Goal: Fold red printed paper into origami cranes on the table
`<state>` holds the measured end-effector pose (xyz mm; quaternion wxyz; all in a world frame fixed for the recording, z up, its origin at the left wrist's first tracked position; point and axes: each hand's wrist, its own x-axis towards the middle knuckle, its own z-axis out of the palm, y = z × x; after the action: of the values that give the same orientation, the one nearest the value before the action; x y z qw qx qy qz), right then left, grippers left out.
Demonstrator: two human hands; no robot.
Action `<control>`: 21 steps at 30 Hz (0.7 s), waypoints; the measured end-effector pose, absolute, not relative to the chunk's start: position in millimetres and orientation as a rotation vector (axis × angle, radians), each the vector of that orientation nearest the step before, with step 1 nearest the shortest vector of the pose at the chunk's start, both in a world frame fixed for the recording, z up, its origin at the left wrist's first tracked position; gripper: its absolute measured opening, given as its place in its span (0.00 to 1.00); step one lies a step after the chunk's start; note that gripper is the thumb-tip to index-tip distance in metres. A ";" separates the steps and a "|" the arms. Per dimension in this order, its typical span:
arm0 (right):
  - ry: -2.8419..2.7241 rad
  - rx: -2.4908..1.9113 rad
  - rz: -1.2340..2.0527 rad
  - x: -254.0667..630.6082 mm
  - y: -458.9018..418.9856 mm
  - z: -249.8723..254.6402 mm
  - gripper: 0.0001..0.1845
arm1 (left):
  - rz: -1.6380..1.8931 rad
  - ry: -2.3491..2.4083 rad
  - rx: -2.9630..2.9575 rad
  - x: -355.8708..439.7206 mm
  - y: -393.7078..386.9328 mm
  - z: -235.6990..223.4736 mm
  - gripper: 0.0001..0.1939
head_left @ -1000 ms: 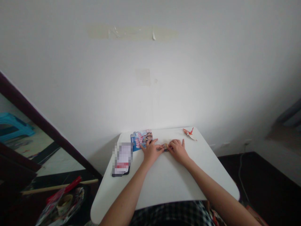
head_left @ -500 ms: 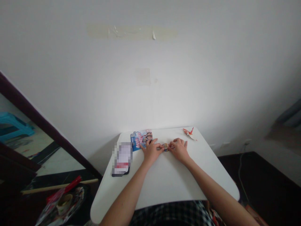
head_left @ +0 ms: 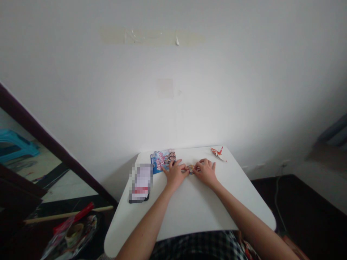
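Right hand [head_left: 206,174] leftward, half-closed on paper [head_left: 191,169]

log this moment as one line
left hand: holding small piece | right hand: holding same piece | table: leaflet, phone left; red folded paper far right corner

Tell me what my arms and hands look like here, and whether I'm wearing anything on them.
Your left hand and right hand have no gloves; no rings or watch can be made out. Both forearms are bare, with no sleeves in view.
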<state>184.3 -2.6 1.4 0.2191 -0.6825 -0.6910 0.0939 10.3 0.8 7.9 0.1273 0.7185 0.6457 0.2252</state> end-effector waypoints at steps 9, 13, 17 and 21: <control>-1.900 -1.894 0.266 182.4 0.9 -1.2 0.11 | 0.631 1.900 2.095 13.6 -1.0 10.2 0.07; -1.905 -1.892 0.289 182.2 0.3 1.3 0.10 | 0.599 1.909 2.106 13.9 -1.1 12.0 0.07; -1.899 -1.898 0.291 181.4 -0.1 1.8 0.10 | 0.606 1.908 2.115 14.1 -1.1 11.7 0.07; -1.890 -1.890 0.266 180.7 -0.1 0.2 0.10 | 0.639 1.911 2.144 15.5 -1.7 9.1 0.08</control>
<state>180.7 -0.1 0.2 0.2259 -0.6854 -0.6854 0.0966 15.5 -1.7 9.1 0.0995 0.7252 0.6462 0.2160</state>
